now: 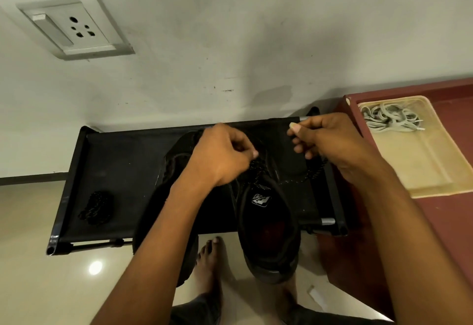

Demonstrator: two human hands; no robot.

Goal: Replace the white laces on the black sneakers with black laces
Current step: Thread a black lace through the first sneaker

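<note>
While both hands pinch the black lace (313, 173), the right sneaker (266, 225) lies just below the fingers.
Left hand (220, 155) and right hand (330, 140) curled on lace; white laces (391, 118) in tray (435, 171), well right of the fingers.

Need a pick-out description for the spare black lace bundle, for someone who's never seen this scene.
Find the black fabric-topped rack standing against the white wall. On its left part, apart from the two black sneakers, lies the spare black lace bundle. It is a small coiled heap with faint light flecks, touched by neither hand, unlike the lace being threaded on the right sneaker.
</note>
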